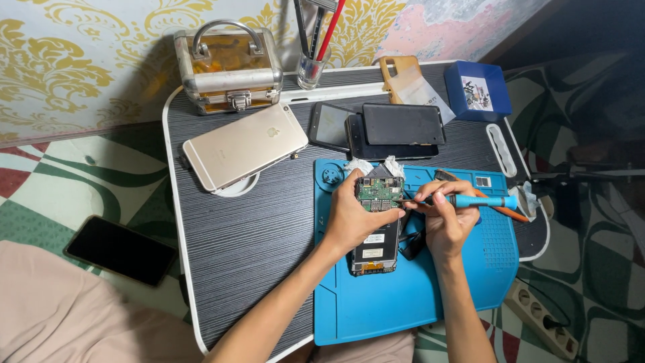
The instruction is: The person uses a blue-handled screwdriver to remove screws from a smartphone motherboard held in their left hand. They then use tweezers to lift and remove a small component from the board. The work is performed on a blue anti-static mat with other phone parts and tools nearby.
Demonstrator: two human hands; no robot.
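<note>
On the blue mat [430,296] we noted the left hand [353,218] clasping an opened phone [376,225], long axis near-to-far; the right hand [447,215] pinched a blue screwdriver [480,200], tip leftward at its board.

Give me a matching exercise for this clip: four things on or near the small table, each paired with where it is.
Things:
1. gold phone
2. screwdriver
3. metal case
4. black phone

Places:
A. on the floor left of the table
B. in the right hand
C. at the table's back left corner
D. face down on the table, left of the blue mat

Pairs: 1-D, 2-B, 3-C, 4-A
</note>
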